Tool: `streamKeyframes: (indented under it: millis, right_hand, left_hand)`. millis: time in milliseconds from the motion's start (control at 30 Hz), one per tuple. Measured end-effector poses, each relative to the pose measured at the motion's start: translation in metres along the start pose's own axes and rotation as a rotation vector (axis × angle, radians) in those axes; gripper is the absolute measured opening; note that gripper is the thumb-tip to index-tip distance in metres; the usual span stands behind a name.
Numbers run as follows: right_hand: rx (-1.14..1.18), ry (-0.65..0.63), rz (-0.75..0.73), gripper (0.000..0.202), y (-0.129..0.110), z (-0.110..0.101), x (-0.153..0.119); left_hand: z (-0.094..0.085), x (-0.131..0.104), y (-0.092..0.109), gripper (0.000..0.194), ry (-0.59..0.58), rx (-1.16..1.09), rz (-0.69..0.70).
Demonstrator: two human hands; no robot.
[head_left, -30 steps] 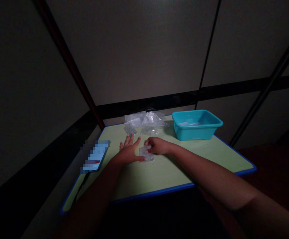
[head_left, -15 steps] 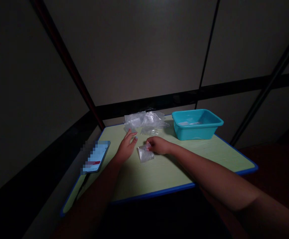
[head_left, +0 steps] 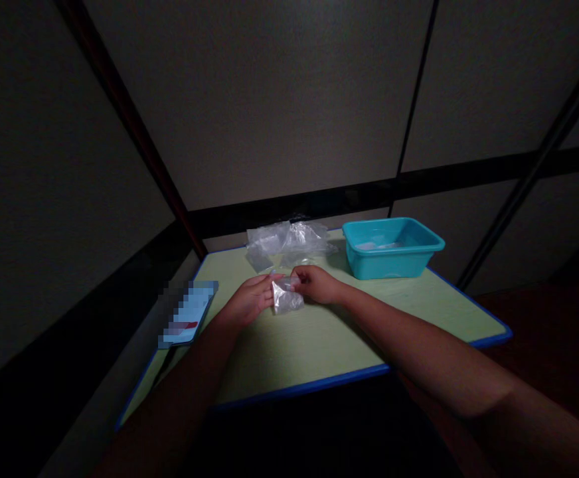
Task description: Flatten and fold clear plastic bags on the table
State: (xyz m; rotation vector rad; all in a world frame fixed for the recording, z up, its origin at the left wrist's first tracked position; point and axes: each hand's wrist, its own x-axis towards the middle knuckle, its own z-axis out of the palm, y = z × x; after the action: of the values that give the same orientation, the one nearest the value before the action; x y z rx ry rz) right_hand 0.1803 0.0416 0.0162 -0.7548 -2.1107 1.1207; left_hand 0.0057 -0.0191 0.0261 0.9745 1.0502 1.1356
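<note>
A small clear plastic bag (head_left: 288,302), folded flat, hangs just above the table's middle. My right hand (head_left: 316,284) pinches its upper right part between thumb and fingers. At the bag's upper left edge is my left hand (head_left: 249,299), its fingers closed about that side and partly hidden behind the plastic. Beyond both hands lies a loose pile of clear plastic bags (head_left: 294,240) at the table's far edge.
A turquoise plastic basin (head_left: 392,259) stands at the back right, with pale plastic pieces inside. A phone or tablet (head_left: 194,312), partly pixelated, lies at the left edge of the pale green table (head_left: 289,358). Dark panelled walls (head_left: 279,119) rise behind and to the left.
My left hand has come in from the left, from open fingers to the bag's edge. My right hand has lifted the bag slightly and shifted it a little left.
</note>
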Motion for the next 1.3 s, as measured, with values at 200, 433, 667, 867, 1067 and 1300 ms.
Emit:
streamKeyframes:
  millis: [200, 433, 667, 867, 1067, 1300]
  right_hand:
    - [0.063, 0.049, -0.019, 0.013, 0.006, -0.001, 0.002]
    - [0.271, 0.123, 0.004, 0.027, 0.009, 0.004, 0.003]
    - [0.445, 0.124, 0.178, 0.028, 0.001, 0.004, 0.003]
    - [0.469, 0.14, 0.205, 0.021, 0.004, 0.004, 0.004]
    - [0.515, 0.078, 0.199, 0.016, 0.005, 0.006, 0.004]
    - [0.501, -0.017, 0.212, 0.014, 0.004, 0.006, 0.003]
  left_hand:
    - [-0.004, 0.0, -0.003, 0.015, -0.062, 0.01, -0.085]
    - [-0.005, 0.002, -0.003, 0.013, 0.027, -0.01, -0.079]
    - [-0.005, 0.003, 0.0, 0.019, 0.139, -0.083, -0.004]
    - [-0.004, -0.001, 0.0, 0.02, 0.071, -0.048, -0.037]
    - [0.001, -0.003, 0.006, 0.029, 0.086, -0.056, -0.096]
    - [-0.001, -0.003, 0.005, 0.022, 0.142, 0.016, -0.098]
